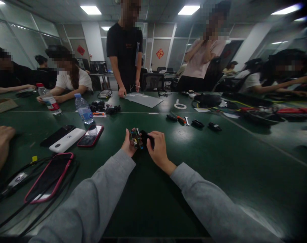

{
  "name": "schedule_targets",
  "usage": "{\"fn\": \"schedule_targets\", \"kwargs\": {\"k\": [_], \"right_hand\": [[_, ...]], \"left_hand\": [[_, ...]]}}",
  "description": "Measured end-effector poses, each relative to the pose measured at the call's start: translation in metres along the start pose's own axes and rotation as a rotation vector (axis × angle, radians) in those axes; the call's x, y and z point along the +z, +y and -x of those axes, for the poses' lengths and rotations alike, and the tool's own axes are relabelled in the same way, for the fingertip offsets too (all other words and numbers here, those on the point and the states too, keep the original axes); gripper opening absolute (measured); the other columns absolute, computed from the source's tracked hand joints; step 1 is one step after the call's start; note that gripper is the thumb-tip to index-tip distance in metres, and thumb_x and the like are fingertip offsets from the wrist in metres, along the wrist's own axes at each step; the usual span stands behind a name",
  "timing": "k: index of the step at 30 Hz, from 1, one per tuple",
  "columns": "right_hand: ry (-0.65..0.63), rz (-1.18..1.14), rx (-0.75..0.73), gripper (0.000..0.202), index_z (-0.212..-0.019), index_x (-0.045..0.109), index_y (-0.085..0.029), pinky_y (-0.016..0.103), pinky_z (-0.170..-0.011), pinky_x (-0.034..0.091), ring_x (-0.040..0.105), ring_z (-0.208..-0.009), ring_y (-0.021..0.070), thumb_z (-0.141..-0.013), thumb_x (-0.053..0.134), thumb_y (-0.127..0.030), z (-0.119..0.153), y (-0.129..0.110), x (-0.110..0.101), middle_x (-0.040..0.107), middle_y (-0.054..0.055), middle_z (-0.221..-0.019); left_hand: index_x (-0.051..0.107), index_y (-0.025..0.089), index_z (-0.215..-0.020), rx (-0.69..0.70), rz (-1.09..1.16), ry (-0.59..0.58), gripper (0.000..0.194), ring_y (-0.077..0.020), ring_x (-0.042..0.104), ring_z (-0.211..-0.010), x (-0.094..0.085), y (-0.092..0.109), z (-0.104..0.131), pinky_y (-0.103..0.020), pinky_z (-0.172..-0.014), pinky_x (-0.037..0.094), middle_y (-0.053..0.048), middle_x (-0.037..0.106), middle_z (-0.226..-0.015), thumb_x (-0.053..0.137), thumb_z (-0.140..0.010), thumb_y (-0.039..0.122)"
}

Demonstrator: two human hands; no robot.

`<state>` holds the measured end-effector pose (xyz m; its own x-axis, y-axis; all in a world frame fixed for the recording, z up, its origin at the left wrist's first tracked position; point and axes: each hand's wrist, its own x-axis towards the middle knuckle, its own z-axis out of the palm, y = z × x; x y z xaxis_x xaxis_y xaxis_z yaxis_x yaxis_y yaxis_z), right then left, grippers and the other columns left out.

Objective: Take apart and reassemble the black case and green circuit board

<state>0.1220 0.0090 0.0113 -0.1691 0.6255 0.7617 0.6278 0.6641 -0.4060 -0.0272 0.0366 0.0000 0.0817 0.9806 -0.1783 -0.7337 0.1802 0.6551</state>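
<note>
My left hand (128,145) is closed around the edge of a small circuit board assembly (136,139), held up over the green table. Bright bits of blue, yellow and metal show on the board. From the other side, my right hand (158,145) grips a black part (144,137) with thumb and fingers. That black part is right against the board; whether the two are joined I cannot tell. Its exact kind is too small and dark to make out.
Phones (90,135), a white power bank (67,140) and cables (59,199) lie at left, near two bottles (84,109). Ahead right are a wrench (187,121), a screwdriver (180,119) and black pieces (197,123). Another person's hand (1,145) rests at far left.
</note>
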Motion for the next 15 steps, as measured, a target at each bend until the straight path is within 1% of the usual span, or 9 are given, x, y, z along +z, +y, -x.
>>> {"fn": "schedule_targets", "kwargs": {"k": [2, 4, 7, 9, 12, 15], "right_hand": [[-0.118, 0.012, -0.124, 0.034, -0.12, 0.045, -0.019, 0.042, -0.094, 0.039, 0.042, -0.11, 0.0231, -0.087, 0.044, -0.023, 0.003, -0.015, 0.0, 0.046, 0.01, -0.116], [-0.185, 0.05, -0.168, 0.044, -0.129, 0.039, -0.02, 0.045, -0.096, 0.038, 0.038, -0.116, 0.0258, -0.086, 0.046, -0.021, 0.006, -0.025, 0.001, 0.04, 0.012, -0.125], [-0.213, 0.093, -0.156, 0.061, -0.14, 0.024, -0.021, 0.05, -0.101, 0.033, 0.028, -0.126, 0.0297, -0.083, 0.047, -0.017, 0.006, -0.029, 0.003, 0.026, 0.013, -0.137], [-0.225, 0.087, -0.151, 0.071, -0.143, 0.014, -0.022, 0.052, -0.103, 0.031, 0.025, -0.128, 0.0305, -0.082, 0.048, -0.015, 0.005, -0.028, 0.002, 0.021, 0.013, -0.14], [-0.266, 0.048, -0.169, 0.077, -0.144, 0.007, -0.02, 0.052, -0.104, 0.031, 0.023, -0.13, 0.0303, -0.08, 0.05, -0.015, 0.002, -0.027, -0.003, 0.019, 0.014, -0.141], [-0.248, 0.006, -0.146, 0.077, -0.144, 0.006, -0.02, 0.052, -0.103, 0.032, 0.024, -0.13, 0.0297, -0.081, 0.051, -0.016, 0.0, -0.024, -0.005, 0.022, 0.015, -0.14]], "left_hand": [[0.047, 0.027, -0.124, 0.013, 0.018, 0.0, 0.06, -0.0155, 0.062, -0.07, 0.006, 0.002, 0.004, -0.031, -0.069, 0.051, -0.004, 0.064, -0.085, 0.045, -0.076, 0.063], [0.046, 0.029, -0.126, 0.037, 0.016, 0.006, 0.059, -0.0165, 0.062, -0.075, 0.015, 0.003, 0.011, -0.033, -0.074, 0.05, -0.003, 0.063, -0.086, 0.047, -0.076, 0.061], [0.046, 0.031, -0.125, 0.12, -0.012, 0.006, 0.05, -0.0165, 0.061, -0.083, 0.03, 0.005, 0.021, -0.033, -0.081, 0.049, -0.002, 0.062, -0.094, 0.051, -0.079, 0.051], [0.048, 0.03, -0.123, 0.205, -0.028, -0.011, 0.045, -0.0161, 0.06, -0.088, 0.038, 0.005, 0.027, -0.032, -0.084, 0.048, -0.002, 0.062, -0.098, 0.054, -0.08, 0.044], [0.047, 0.029, -0.122, 0.24, -0.021, 0.003, 0.044, -0.0166, 0.059, -0.093, 0.047, 0.005, 0.035, -0.031, -0.086, 0.048, -0.003, 0.061, -0.099, 0.056, -0.081, 0.04], [0.044, 0.032, -0.125, 0.218, -0.003, 0.022, 0.044, -0.0161, 0.057, -0.1, 0.055, 0.004, 0.044, -0.029, -0.089, 0.046, -0.002, 0.06, -0.108, 0.055, -0.082, 0.036]]}}
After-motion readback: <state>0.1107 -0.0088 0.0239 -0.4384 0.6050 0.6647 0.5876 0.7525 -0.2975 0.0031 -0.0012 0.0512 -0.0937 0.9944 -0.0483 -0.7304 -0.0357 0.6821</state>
